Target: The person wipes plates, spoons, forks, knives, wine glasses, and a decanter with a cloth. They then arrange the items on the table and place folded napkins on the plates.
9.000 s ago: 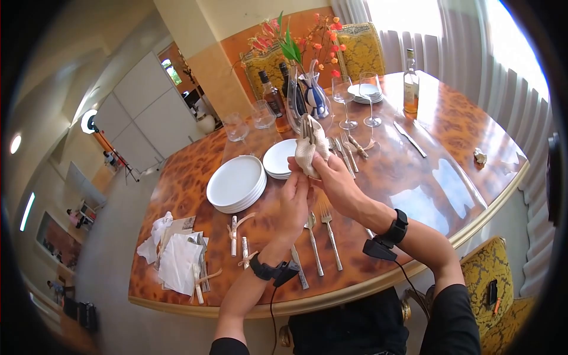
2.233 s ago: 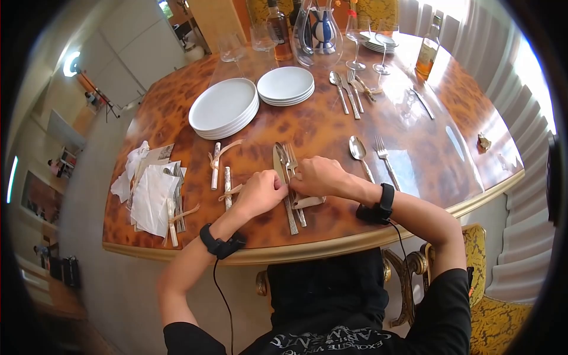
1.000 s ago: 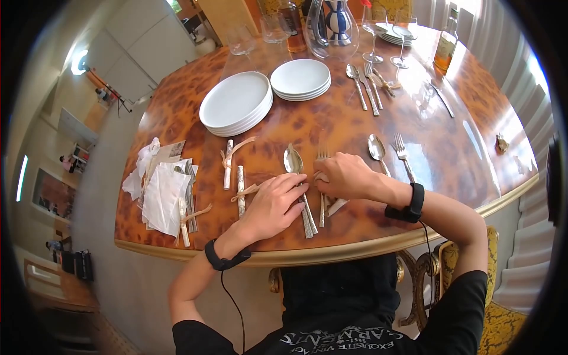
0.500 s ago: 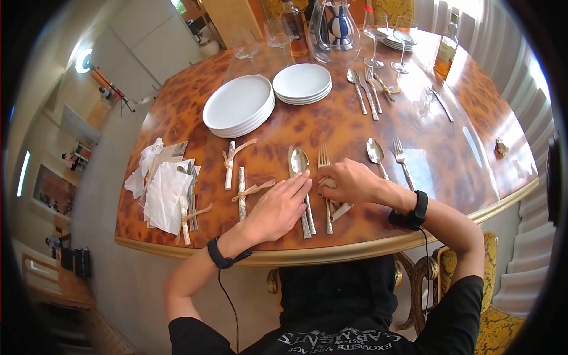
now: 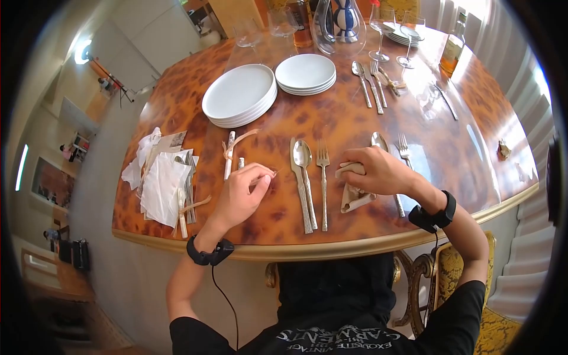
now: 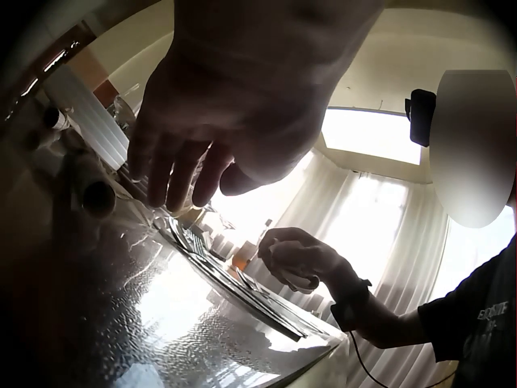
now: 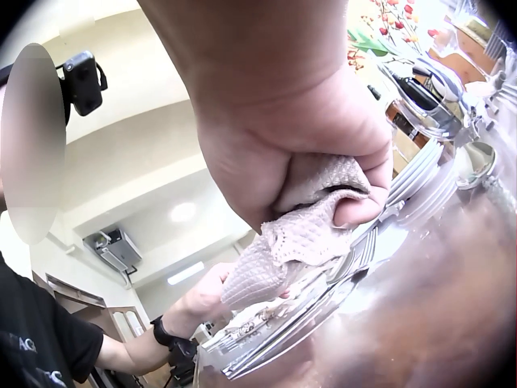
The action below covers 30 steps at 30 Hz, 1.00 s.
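Note:
My right hand holds a bunched beige cloth napkin with a textured weave; its loose end hangs below my fingers. Left of it on the table lie a knife, a spoon and a fork, side by side, handles toward me. My left hand is over a rolled napkin with a ribbon, hiding most of it. In the left wrist view its fingers hang loosely downward. Another ribbon-tied roll lies just beyond. A second spoon and fork lie partly behind my right hand.
Stacks of large plates and smaller plates stand farther back. White napkins with cutlery lie at left. Wine glasses, a glass decanter and a bottle stand at the back. The gold table edge runs nearest me.
The knife, spoon and fork were freed from the napkin and spread apart. My right hand has carried the napkin rightward; my left hand has left the cutlery and moved left to the rolled napkin.

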### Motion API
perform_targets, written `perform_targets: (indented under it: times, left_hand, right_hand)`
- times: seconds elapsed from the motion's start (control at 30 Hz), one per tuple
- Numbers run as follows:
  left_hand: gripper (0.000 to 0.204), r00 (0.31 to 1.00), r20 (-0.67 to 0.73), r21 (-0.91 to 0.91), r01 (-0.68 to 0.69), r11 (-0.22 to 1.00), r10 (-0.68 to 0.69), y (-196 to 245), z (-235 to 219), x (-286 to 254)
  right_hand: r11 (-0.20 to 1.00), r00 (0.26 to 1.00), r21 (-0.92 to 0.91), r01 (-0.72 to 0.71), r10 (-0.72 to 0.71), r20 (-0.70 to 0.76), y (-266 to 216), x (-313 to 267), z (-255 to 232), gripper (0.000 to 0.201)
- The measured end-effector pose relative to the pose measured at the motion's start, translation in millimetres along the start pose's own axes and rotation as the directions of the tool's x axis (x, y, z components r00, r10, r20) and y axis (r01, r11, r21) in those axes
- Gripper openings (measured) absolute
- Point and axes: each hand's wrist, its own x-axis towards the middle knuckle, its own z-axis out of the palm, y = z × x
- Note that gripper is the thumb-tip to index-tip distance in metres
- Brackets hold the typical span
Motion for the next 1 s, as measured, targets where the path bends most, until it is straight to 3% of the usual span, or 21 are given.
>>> perform_targets:
  times: [0.1,0.17,0.27,0.37,0.57,0.77,0.9,1.0]
  left_hand:
    - [0.023,0.993,-0.005,-0.101,0.119,0.988,-0.12,-10.1,-8.0,17.4]
    - [0.024,0.996,-0.047,-0.147,0.071,0.987,-0.079,-8.8,-10.8,35.5]
    - [0.025,0.985,-0.088,-0.499,0.083,0.863,-0.146,-14.9,-13.8,53.2]
    - [0.024,0.975,-0.09,-0.653,0.098,0.751,-0.205,-21.4,-12.8,55.0]
    - [0.024,0.959,-0.075,-0.784,0.112,0.61,-0.272,-41.4,-19.8,47.4]
    - [0.025,0.955,-0.116,-0.803,0.072,0.591,-0.274,-40.1,-33.1,38.6]
    - [0.021,0.919,-0.215,-0.811,0.021,0.585,-0.33,-44.7,-38.5,32.6]
    - [0.012,0.888,-0.311,-0.829,-0.08,0.553,-0.339,-50.7,-42.0,32.7]
  right_hand:
    - [0.999,0.999,-0.019,-0.038,0.039,0.037,6.0,-0.1,9.7,0.03]
    - [1.0,0.999,-0.009,-0.01,0.01,0.035,6.9,1.6,17.9,0.028]
    - [0.998,0.997,0.052,0.023,-0.027,0.071,3.1,9.3,25.7,0.027]
    - [0.997,0.995,0.069,0.024,-0.031,0.091,5.6,18.2,35.9,0.026]
    - [1.0,0.996,0.015,-0.022,0.021,0.087,3.8,36.3,40.9,0.026]
    - [1.0,0.992,0.004,-0.028,0.027,0.127,-1.5,44.1,40.5,0.023]
    - [0.997,0.998,0.059,-0.043,0.04,0.038,-22.2,33.0,-7.2,0.022]
    - [0.961,0.968,0.259,-0.094,0.149,-0.203,-19.7,6.5,-53.0,0.021]
